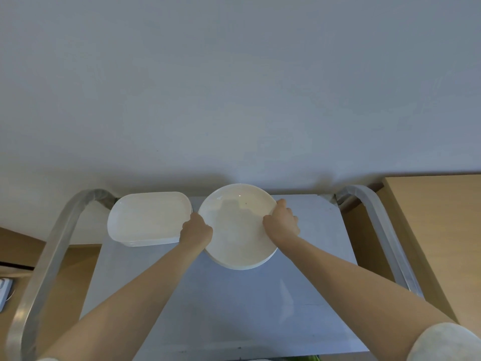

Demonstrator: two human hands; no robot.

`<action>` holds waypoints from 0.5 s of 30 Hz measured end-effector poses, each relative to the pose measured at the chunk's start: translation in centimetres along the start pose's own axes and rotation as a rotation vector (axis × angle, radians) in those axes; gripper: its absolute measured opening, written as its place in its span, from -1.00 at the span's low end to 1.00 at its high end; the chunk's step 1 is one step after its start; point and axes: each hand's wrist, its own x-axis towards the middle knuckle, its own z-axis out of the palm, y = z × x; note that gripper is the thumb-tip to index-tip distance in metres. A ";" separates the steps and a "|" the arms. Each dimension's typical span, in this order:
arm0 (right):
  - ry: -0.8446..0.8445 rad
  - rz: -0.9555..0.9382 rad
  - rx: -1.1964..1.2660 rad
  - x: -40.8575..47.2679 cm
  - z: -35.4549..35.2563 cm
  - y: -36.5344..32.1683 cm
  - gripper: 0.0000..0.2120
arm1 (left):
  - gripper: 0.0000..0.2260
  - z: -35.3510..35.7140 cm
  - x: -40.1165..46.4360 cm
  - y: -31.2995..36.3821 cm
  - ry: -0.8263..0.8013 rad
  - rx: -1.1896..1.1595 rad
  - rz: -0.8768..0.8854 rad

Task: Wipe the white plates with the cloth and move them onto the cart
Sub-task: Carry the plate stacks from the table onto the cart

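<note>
Lower plates (263, 262) beneath round plate (238, 230)

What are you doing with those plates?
A person holds a round white plate with both hands, the left hand on its left rim and the right hand on its right rim. The plate sits on, or just above, a small stack of round plates on the shiny metal cart. Beside it, to the left, a stack of white rectangular plates is already on the cart. No cloth is in view.
</note>
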 end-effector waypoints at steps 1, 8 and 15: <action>-0.001 0.011 -0.007 0.0 0.0 -0.1 -0.65 | -0.72 0.0 0.0 0.0 0.008 0.015 0.006; 0.017 0.038 0.012 0.0 0.5 -0.4 -0.64 | -0.71 0.2 0.2 0.1 0.049 0.060 0.036; 0.012 0.048 -0.007 0.6 0.8 -0.5 -0.68 | -0.71 0.3 0.8 0.2 0.068 0.061 0.051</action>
